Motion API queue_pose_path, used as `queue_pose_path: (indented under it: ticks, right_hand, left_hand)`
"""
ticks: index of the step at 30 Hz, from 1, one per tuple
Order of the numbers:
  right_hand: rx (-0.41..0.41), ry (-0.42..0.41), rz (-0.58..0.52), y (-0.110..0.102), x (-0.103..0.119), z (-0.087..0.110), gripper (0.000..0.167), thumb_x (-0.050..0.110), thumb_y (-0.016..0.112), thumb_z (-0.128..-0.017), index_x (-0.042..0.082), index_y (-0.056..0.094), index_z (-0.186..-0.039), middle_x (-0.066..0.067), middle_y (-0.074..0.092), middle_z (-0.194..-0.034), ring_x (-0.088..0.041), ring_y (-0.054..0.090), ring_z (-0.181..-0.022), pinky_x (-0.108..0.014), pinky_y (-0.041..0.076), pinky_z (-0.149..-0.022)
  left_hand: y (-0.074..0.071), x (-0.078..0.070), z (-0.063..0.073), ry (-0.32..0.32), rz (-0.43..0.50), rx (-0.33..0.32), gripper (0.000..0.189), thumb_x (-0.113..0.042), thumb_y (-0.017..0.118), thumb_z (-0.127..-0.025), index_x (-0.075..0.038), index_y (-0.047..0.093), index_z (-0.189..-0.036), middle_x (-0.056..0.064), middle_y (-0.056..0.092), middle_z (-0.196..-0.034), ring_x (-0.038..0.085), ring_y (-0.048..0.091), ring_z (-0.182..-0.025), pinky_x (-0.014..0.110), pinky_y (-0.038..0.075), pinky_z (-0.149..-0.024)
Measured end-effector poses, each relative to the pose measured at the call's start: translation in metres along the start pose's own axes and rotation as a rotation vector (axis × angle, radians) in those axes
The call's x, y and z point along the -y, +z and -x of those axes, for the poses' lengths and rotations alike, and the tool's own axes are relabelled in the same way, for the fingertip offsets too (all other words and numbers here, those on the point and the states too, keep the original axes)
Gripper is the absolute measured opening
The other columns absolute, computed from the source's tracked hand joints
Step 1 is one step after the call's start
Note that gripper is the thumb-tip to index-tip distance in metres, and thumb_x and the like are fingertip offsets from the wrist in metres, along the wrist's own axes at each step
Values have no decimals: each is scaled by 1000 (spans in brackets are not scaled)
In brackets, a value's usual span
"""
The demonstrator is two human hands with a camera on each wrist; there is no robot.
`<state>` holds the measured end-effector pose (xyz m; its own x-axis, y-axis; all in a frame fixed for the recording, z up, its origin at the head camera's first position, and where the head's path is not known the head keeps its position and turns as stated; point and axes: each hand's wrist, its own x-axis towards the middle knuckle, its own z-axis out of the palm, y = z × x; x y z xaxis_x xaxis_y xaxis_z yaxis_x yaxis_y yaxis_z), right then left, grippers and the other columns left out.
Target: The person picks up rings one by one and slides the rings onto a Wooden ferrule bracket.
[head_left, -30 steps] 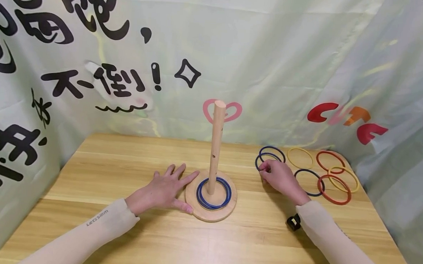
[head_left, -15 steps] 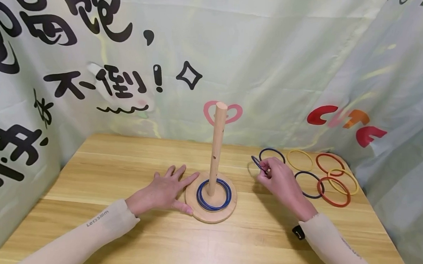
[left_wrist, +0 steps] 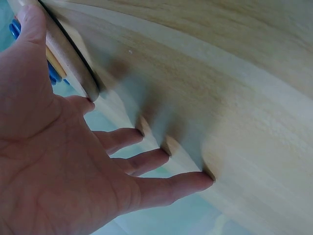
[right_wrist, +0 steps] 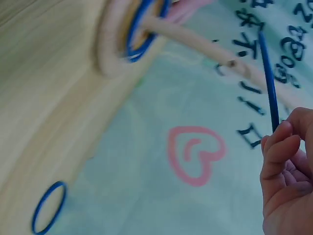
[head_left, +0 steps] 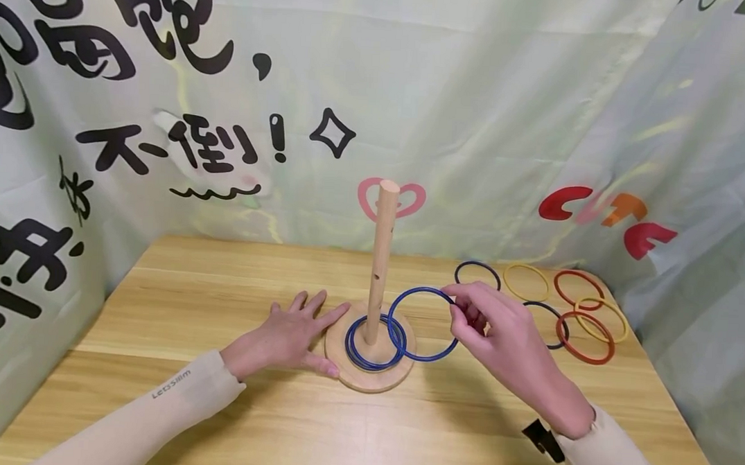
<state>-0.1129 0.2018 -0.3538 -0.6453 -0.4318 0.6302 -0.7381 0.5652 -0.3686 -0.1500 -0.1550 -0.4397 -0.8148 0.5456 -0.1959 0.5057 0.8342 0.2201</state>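
Note:
A wooden peg stands upright on a round wooden base. Blue rings lie on the base around the peg's foot. My right hand pinches another blue ring by its right edge, raised off the table just right of the peg. In the head view that ring's left part overlaps the base, and the peg does not pass through it. In the right wrist view the held ring appears edge-on. My left hand has its fingers spread, thumb and index finger touching the base's left edge.
At the table's back right lie two more blue rings, two yellow rings and two red rings, some overlapping. A printed curtain hangs directly behind the wooden table.
My right hand has picked one blue ring off the back right group and carried it left and nearer, up to the base. The left hand has kept its place.

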Motion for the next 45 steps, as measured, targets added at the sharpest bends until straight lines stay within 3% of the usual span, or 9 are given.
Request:
queue_pose_path:
  ticks: [5, 9, 12, 15, 22, 32, 39, 45]
  right_hand:
    - [-57, 13, -160, -10, 22, -13, 42, -16, 73, -90, 8, 78, -124, 10, 67, -86, -4, 61, -65, -16, 50, -57]
    - [-114, 21, -393, -17, 37, -30, 40, -21, 68, -93, 0, 76, -125, -1, 66, -84, -8, 57, -55, -20, 45, -48]
    - [-156, 84, -567, -24, 49, -44, 36, -20, 65, -97, -4, 74, -128, -9, 63, -83, -13, 54, -51, -25, 42, -44]
    - [-218, 156, -648, -30, 58, -57, 31, -13, 66, -101, -4, 73, -129, -13, 62, -85, -16, 56, -52, -26, 44, -45]
    - [-311, 210, -693, -26, 68, -84, 26, -5, 70, -103, -3, 72, -129, -18, 60, -90, -21, 58, -55, -26, 48, -49]
    - [-301, 383, -716, -5, 50, -99, 24, -3, 68, -102, 0, 73, -125, -15, 63, -88, -18, 61, -55, -25, 52, -51]
    - [-150, 492, -630, 26, 31, -84, 31, -4, 62, -96, 3, 72, -125, -14, 64, -90, -22, 61, -56, -28, 54, -52]
    - [0, 582, -507, 51, 14, -61, 27, -2, 60, -95, 8, 71, -118, -12, 64, -88, -25, 61, -55, -34, 53, -51]
  left_hand:
    - [-1, 1, -2, 2, -6, -2, 121, -86, 73, -81, -27, 28, -176, 31, 25, -173, 61, 29, -152, 92, 34, -96]
    - [-1, 2, -2, -3, -11, 2, 121, -86, 73, -82, -27, 27, -176, 31, 23, -174, 62, 28, -152, 92, 33, -97]
    - [-1, 3, -2, -7, -15, 4, 120, -86, 72, -82, -28, 25, -177, 30, 22, -175, 61, 27, -153, 91, 33, -97]
    - [-1, 3, -2, -6, -7, -2, 120, -86, 72, -82, -28, 26, -176, 30, 23, -174, 61, 27, -153, 92, 32, -97]
    - [4, 3, 0, -15, -9, 16, 120, -87, 72, -81, -29, 26, -176, 29, 23, -174, 61, 27, -153, 91, 33, -97]
    - [3, 3, -1, -9, 2, 11, 121, -87, 71, -81, -29, 26, -176, 30, 23, -174, 62, 27, -153, 92, 32, -97]
    - [1, 1, 2, -6, 9, 10, 120, -85, 73, -81, -27, 27, -176, 31, 23, -174, 63, 27, -152, 92, 32, -97]
    - [0, 1, 2, -2, -1, 0, 121, -86, 73, -81, -27, 27, -176, 31, 24, -173, 62, 28, -152, 91, 34, -96]
